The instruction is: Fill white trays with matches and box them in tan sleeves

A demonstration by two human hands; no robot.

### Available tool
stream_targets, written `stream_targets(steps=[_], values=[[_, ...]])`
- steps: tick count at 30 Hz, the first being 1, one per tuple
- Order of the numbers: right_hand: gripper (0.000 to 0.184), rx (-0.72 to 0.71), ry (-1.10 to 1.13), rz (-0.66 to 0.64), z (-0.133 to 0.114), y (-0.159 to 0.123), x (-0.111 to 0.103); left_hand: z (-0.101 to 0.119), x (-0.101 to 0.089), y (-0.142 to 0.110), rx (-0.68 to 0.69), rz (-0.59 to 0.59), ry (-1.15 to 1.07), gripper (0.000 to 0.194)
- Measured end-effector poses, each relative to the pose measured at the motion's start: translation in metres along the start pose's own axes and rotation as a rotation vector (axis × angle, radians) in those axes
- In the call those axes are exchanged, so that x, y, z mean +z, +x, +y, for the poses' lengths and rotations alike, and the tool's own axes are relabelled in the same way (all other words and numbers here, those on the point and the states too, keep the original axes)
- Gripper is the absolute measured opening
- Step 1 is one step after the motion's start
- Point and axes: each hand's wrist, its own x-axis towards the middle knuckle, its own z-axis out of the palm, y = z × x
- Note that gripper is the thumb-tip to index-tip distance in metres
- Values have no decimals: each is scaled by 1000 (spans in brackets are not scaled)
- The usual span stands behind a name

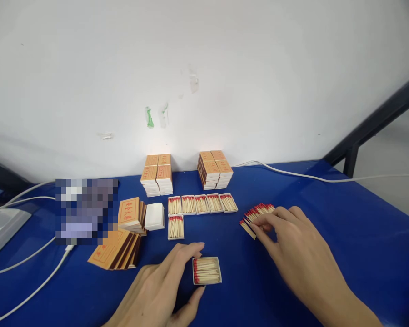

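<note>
My left hand [160, 281] frames a small white matchbox tray [220, 271] on the blue table, fingers at its far side and thumb at its near side. Red-headed matches [206, 270] fill this tray, lying sideways with heads to the left. To the right, my right hand [289, 240] has thumb and fingertips pinched on matches [248, 229] at the near left edge of a loose pile [259, 210]. The palm side of that hand and part of the pile are hidden. Several filled trays [201, 205] form a row farther back, with one more filled tray [176, 227] below its left end.
Stacked matchboxes stand in a left block [157, 175] and a right block [214, 169] by the wall. Orange sleeves [129, 212] and fanned sleeves [112, 247] lie left, beside white trays [154, 216]. A blurred-out device [85, 211] with a white cable [37, 297] is farther left.
</note>
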Motion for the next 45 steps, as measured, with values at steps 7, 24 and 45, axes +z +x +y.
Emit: stream_targets(steps=[7,24,45], values=[[37,17,-20,-4,2,-1,1,-1,1,-1,-5,9,-11,70],[35,8,-29,17,0,-1,0,0,0,0,-3,-4,-7,68],[45,-27,31,-5,-6,-4,2,0,3,0,7,29,-42,66]])
